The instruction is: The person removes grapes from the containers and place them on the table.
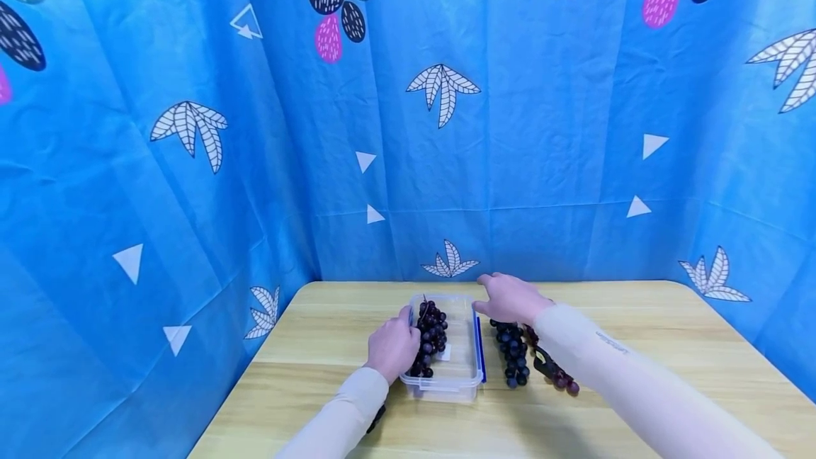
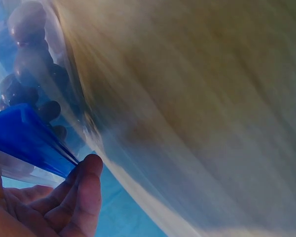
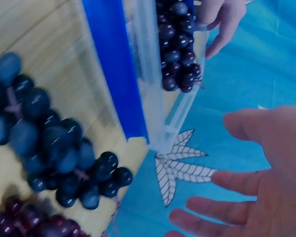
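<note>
A clear plastic container (image 1: 462,353) with blue side flaps stands on the table, a bunch of dark grapes (image 1: 431,335) lying along its left side. My left hand (image 1: 392,347) grips the container's left side; in the left wrist view its fingertips lie right at the lowered blue flap (image 2: 27,131). Past the container's far right corner, my right hand (image 1: 512,298) is spread with its fingers apart, holding nothing. The right wrist view shows the other blue flap (image 3: 111,64) hanging down along the container's right wall.
Right of the container lies a blue-black grape bunch (image 1: 512,349), partly beneath my right hand in the head view. Beside it is a reddish grape bunch (image 1: 562,380), partly covered by my right wrist. A blue patterned curtain (image 1: 529,161) surrounds the wooden table (image 1: 306,360).
</note>
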Available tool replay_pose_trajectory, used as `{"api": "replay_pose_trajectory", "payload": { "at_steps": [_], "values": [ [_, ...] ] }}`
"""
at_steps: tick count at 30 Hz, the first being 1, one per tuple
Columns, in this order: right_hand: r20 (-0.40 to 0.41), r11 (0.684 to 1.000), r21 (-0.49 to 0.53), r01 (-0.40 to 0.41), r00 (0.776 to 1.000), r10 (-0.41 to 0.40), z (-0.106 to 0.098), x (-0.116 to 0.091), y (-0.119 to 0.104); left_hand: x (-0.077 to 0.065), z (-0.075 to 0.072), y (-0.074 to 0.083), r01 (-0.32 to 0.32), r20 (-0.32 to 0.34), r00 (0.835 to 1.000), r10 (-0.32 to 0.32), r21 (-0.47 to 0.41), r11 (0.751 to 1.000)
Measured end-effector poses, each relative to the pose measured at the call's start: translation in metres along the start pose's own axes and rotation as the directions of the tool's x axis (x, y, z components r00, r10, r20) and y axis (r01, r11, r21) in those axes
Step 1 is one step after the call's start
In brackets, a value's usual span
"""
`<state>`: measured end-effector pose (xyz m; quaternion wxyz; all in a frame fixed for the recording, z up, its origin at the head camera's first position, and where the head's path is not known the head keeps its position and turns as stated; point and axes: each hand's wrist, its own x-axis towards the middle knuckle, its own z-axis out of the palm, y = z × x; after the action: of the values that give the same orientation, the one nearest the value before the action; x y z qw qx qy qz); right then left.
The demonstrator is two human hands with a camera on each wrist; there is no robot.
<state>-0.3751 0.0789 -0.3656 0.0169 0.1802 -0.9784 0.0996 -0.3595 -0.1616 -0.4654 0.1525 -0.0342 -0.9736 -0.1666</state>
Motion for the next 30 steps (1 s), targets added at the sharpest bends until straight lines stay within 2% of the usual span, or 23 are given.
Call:
{"api": "replay_pose_trajectory", "payload": {
  "at_steps": [16, 30],
  "values": [
    [0.075, 0.995, 0.092, 0.041, 0.996, -0.048, 0.009, 0.028, -0.036, 0.002, -0.001, 0.005, -0.012, 0.014, 1.0, 0.011, 0.045, 0.999],
    [0.159, 0.986, 0.155, 0.056, 0.984, -0.08, 0.029, 0.051, -0.052, 0.001, -0.001, 0.003, -0.006, 0.006, 1.0, 0.005, 0.057, 0.998]
  ]
}}
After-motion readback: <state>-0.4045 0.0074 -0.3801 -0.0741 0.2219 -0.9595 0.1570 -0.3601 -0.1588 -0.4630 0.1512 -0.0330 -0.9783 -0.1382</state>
